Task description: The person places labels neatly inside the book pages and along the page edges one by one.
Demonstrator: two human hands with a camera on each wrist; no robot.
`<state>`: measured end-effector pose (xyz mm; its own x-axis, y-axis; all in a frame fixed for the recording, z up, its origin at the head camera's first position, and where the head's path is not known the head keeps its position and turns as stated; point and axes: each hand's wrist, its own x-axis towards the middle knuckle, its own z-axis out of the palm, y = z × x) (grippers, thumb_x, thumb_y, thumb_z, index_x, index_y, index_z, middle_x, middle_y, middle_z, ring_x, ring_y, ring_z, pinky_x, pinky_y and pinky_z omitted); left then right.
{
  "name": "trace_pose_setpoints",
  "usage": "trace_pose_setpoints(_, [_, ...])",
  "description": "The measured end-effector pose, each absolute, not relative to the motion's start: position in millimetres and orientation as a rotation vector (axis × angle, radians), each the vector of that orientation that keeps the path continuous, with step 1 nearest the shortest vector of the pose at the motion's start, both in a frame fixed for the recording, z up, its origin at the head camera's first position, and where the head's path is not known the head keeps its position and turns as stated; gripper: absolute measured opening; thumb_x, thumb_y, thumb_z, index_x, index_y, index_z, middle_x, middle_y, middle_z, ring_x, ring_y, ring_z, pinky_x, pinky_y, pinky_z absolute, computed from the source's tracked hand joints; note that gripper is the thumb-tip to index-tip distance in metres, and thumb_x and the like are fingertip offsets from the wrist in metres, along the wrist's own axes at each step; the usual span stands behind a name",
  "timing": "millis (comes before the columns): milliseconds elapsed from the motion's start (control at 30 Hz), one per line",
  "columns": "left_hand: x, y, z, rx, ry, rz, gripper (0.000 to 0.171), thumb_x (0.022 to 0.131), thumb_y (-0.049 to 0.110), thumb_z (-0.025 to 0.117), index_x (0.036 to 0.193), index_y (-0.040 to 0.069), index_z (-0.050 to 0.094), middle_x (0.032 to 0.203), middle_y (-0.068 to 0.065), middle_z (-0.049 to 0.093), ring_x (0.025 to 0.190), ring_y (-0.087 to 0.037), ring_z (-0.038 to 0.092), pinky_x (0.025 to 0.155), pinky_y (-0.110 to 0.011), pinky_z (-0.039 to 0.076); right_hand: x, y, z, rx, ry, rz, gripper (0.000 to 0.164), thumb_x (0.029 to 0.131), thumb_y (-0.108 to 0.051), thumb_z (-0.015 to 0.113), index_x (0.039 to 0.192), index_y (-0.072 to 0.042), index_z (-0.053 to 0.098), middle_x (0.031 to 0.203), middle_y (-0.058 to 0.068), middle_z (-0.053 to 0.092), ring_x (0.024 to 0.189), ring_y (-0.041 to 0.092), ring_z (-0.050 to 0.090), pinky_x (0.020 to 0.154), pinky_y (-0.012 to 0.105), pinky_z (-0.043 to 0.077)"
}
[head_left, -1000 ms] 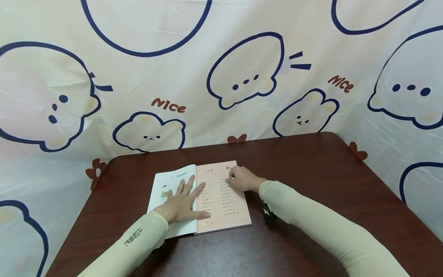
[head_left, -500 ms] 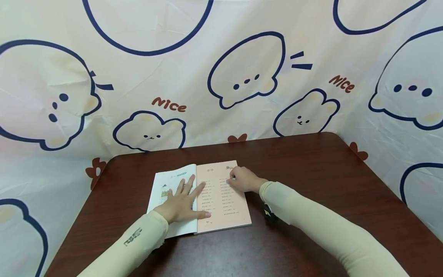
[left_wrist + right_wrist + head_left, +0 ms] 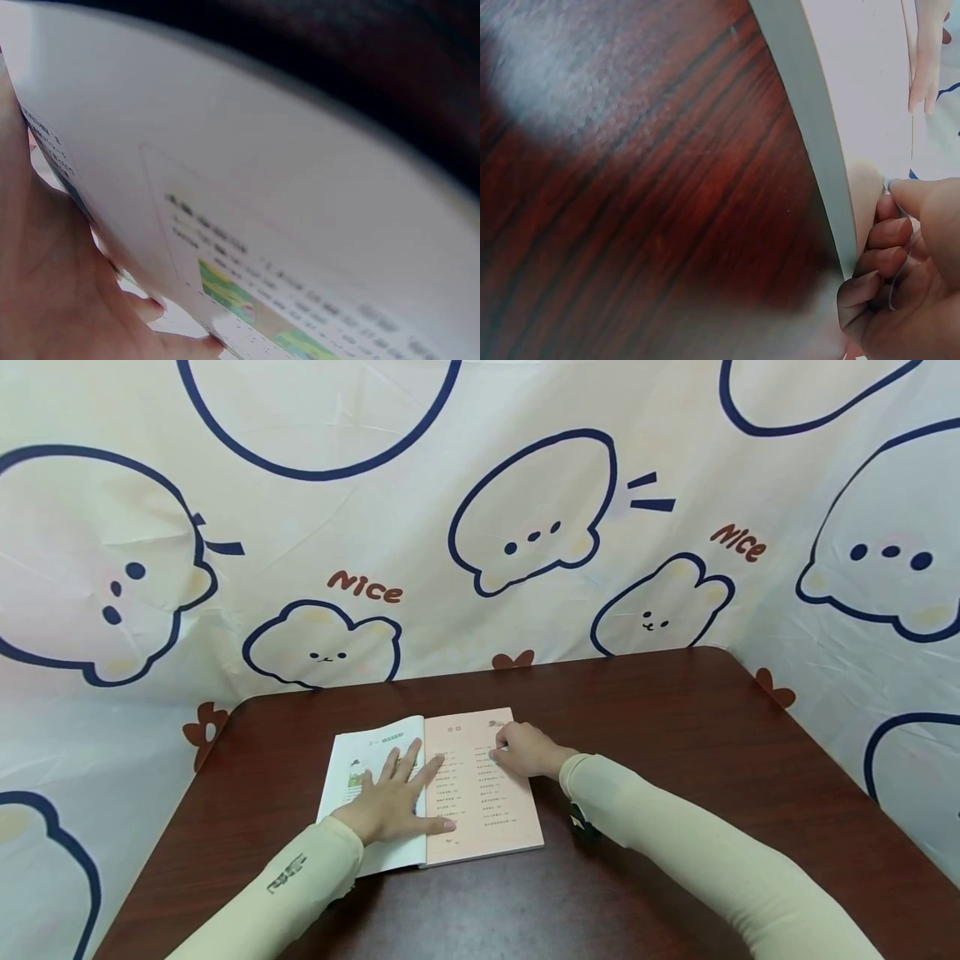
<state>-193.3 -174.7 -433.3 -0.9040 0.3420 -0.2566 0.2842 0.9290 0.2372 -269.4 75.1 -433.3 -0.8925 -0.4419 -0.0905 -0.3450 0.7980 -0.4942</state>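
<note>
An open book point(image 3: 517, 827) lies on the dark wood table, a white illustrated page at left and a pink page of printed lines at right. My left hand point(image 3: 390, 802) presses across the inner fold with spread, straight fingers, its thumb reaching onto the pink page. In the left wrist view, the white page point(image 3: 225, 112) bows up beside this hand. My right hand point(image 3: 527, 750) is over the pink page's upper right, fingers curled. In the right wrist view, its thumb and forefinger pinch a small pale thing point(image 3: 888, 183), with a thin pale strand point(image 3: 900, 277) across the palm; its kind cannot be told.
The brown table point(image 3: 645, 710) extends around the book on all sides. Behind it hangs a cream cloth backdrop point(image 3: 420, 543) with cartoon outlines, reaching round both sides. A dark strap-like piece point(image 3: 582, 820) shows under my right sleeve.
</note>
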Motion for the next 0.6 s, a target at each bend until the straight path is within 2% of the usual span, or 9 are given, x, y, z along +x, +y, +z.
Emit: trace_pose_setpoints(600, [-193.6, -174.6, -433.4, 0.455, 2.784, 0.284, 0.108, 0.080, 0.084, 0.056, 0.164, 0.031, 0.015, 0.172, -0.013, -0.007, 0.156, -0.050, 0.001, 0.108, -0.085, 0.013, -271.3, 72.3, -431.4, -0.607, 2.768, -0.638, 0.041, 0.099, -0.023, 0.066, 0.062, -0.016, 0.049, 0.059, -0.004, 0.045, 0.048, 0.008, 0.041, 0.048, 0.021, 0.031])
